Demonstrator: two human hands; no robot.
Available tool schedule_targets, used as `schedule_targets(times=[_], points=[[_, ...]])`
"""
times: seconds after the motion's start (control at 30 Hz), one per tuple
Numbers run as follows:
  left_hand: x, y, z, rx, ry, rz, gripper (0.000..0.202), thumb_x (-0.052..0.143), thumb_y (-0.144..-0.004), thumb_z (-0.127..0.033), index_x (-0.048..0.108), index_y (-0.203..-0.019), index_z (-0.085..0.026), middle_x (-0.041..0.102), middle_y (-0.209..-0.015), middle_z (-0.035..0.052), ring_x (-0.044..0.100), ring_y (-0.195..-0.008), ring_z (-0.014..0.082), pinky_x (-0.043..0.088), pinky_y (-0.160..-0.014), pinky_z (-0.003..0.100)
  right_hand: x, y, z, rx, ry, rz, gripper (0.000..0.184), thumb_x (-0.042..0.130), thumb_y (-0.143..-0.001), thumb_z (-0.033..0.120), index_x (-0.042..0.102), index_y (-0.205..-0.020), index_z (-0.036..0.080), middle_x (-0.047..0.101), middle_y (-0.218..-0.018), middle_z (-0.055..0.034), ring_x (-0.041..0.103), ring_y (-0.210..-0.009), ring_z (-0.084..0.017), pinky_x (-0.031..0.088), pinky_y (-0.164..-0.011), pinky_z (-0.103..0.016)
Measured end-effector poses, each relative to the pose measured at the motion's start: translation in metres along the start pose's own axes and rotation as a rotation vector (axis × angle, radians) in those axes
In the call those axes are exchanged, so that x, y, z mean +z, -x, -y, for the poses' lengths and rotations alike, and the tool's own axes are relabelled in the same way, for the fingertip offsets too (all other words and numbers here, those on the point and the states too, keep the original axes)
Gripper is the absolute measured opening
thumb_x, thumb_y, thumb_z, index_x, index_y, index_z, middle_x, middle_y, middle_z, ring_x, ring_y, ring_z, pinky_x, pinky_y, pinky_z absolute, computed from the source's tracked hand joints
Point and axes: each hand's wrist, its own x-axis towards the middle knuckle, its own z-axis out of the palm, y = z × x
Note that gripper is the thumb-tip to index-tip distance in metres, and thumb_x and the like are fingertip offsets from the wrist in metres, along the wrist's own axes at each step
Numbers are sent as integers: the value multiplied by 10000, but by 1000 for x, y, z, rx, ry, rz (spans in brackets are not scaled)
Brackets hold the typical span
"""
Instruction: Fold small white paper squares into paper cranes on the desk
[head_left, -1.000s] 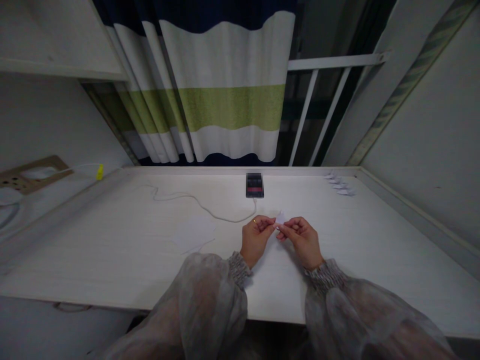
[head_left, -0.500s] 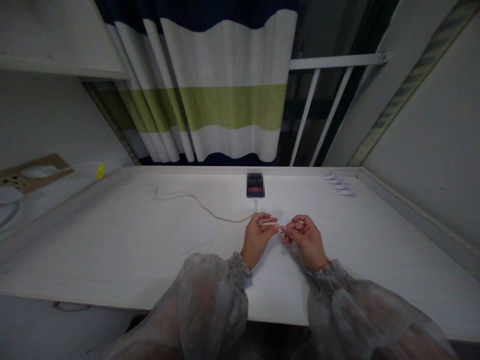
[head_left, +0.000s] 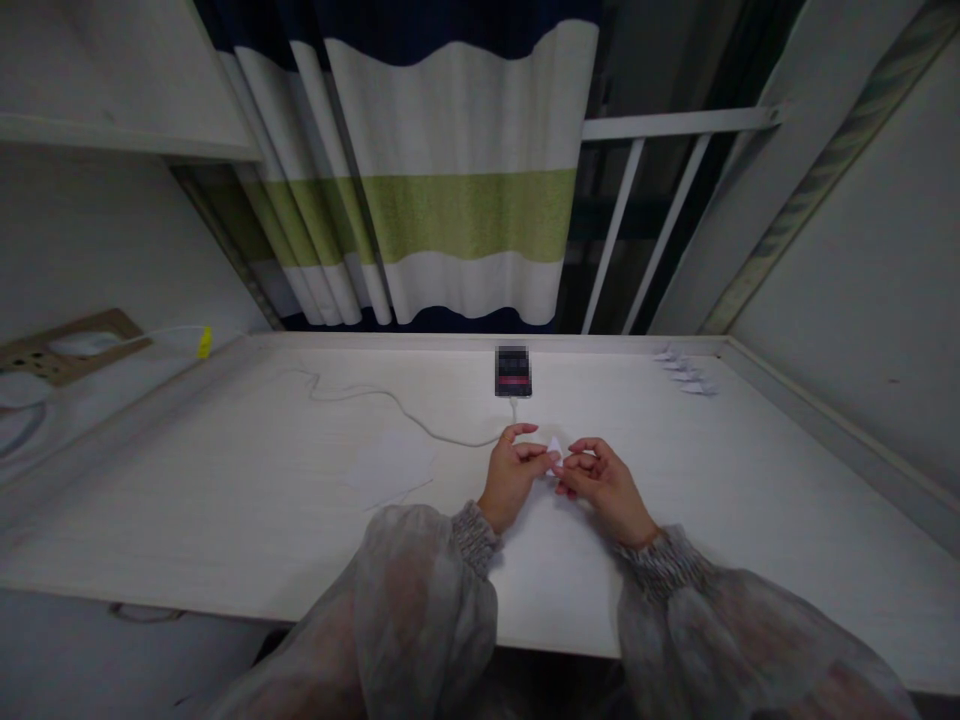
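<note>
A small folded piece of white paper (head_left: 556, 446) is pinched between both my hands, just above the white desk (head_left: 225, 520). My left hand (head_left: 513, 470) grips its left side with thumb and fingers closed; a ring shows on one finger. My right hand (head_left: 600, 482) pinches the right side, fingers curled. Both wrists come out of sheer grey sleeves. A flat sheet of white paper (head_left: 390, 468) lies on the desk to the left of my hands.
A phone (head_left: 513, 371) lies beyond my hands, with a white cable (head_left: 390, 400) running left to a wall socket plate (head_left: 67, 345). Several small folded paper pieces (head_left: 684, 368) sit at the far right corner. A striped curtain (head_left: 457, 200) and white railing stand behind the desk.
My hands have stayed in place, working the small paper between the fingertips; it shows slightly less than a second ago. The view has shifted a little.
</note>
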Motion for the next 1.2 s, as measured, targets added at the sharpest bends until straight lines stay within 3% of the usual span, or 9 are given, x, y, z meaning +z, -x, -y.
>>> schedule_targets(times=[0.23, 0.63, 0.83, 1.03, 1.2], points=[[0, 0, -1, 16, -11, -77, 490, 726, -521, -182, 430, -911, -155, 620, -591, -27, 531, -493, 78, 405, -551, 210, 0, 0, -2, -3, -24, 31, 366, 700, -584, 267, 449, -841, 197, 588, -613, 49, 596, -529, -110, 420, -471, -199], [3, 4, -4, 22, 45, -45, 479, 720, -528, -149, 423, -904, -156, 577, -520, -71, 499, -472, 54, 372, -552, 187, 0, 2, 1, -66, 31, 37, 390, 683, -595, 223, 383, -844, 217, 547, -524, 93, 504, -390, -79, 379, -399, -192], [4, 5, -5, -16, 62, 35, 597, 732, -527, -193, 369, -1000, -159, 624, -637, -21, 548, -544, 83, 398, -600, 221, -3, 1, 2, -37, 32, 51, 401, 692, -582, 230, 389, -844, 219, 530, -528, 97, 495, -389, -79, 372, -395, -195], [3, 4, -4, -23, 14, -42, 608, 758, -482, -214, 396, -968, -164, 588, -555, -51, 508, -478, 73, 375, -548, 207, 0, 4, 3, -11, 50, 48, 416, 703, -564, 263, 396, -841, 218, 528, -546, 86, 495, -392, -84, 376, -394, -208], [2, 3, -4, -4, 1, -40, 587, 751, -491, -208, 400, -960, -164, 581, -540, -60, 498, -472, 66, 367, -538, 197, 0, 4, 4, -20, 46, 67, 406, 701, -573, 259, 397, -838, 215, 521, -531, 90, 490, -383, -75, 369, -390, -195]])
